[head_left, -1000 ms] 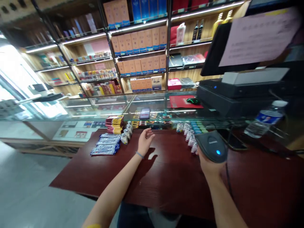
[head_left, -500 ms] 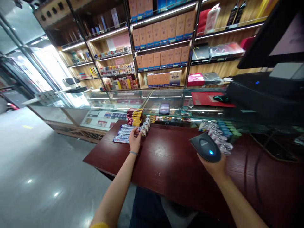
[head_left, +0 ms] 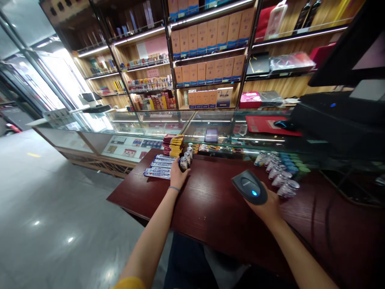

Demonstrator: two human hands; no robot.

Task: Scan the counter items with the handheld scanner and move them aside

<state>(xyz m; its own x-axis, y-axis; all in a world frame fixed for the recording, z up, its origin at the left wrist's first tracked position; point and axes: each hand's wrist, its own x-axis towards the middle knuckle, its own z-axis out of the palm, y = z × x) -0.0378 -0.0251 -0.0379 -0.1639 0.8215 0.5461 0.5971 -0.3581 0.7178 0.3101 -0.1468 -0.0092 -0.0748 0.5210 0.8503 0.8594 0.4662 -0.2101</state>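
Observation:
My left hand [head_left: 178,176] is at the near end of a row of small silver-lidded jars, its thumb and fingers curled round the nearest jar [head_left: 183,162], which still stands on the dark red tabletop [head_left: 204,192]. Just left of that hand lie blue-and-white stick packets [head_left: 159,167] in rows. Behind them rises a stack of red and yellow packets [head_left: 173,145]. Held in my right hand [head_left: 267,206] is a black barcode scanner [head_left: 249,186] with a lit blue light, raised over the table. Its trigger side is hidden.
More silver-lidded jars [head_left: 280,178] line the right side, beside green and blue containers [head_left: 296,165]. A glass display counter [head_left: 144,126] runs along the back. At the right stand a dark monitor [head_left: 333,60], a red mat [head_left: 261,125] and a mouse [head_left: 284,125].
My left hand has shifted slightly right and closed round the nearest jar from a pinch beside it. The scanner in my right hand has moved left, away from the right-hand jars.

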